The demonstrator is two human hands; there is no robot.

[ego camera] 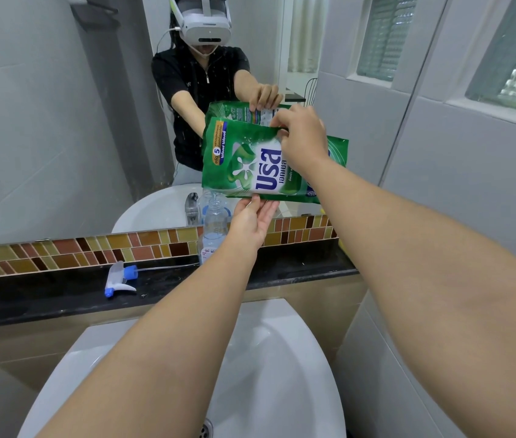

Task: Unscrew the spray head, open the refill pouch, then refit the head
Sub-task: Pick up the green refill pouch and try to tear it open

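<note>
A green refill pouch (250, 165) of glossy, crinkled film is held sideways in the air in front of the mirror (61, 121), above the black stone worktop (45, 298). The right hand (302, 137) pinches its upper edge between thumb and fingers; the left hand (252, 221) reaches up from below with fingers loosely spread, the thumb and fingertips touching the pouch's lower edge. Whether the pouch is already torn open cannot be told, since the right hand covers that corner.

Just under the pouch's lower left corner stands the clear plastic spray bottle (214, 230), headless, its neck open; the left wrist crosses in front of its right side and hides part of the label. The spray head (121, 278), white with blue nozzle and collar, lies on its side on the worktop well to the left, its thin clear dip tube trailing rightward toward the bottle.

Behind the worktop runs a band of brown, amber and rust mosaic tiles (61, 252). The mirror shows the pouch's back, a chrome tap and a white basin, the person's reflection in a dark top and white headset. A white ceramic sink (282, 358) fills the foreground, its drain cut off at the bottom edge. Grey wall tiles and ribbed glass blocks (386, 36) lie to the right
</note>
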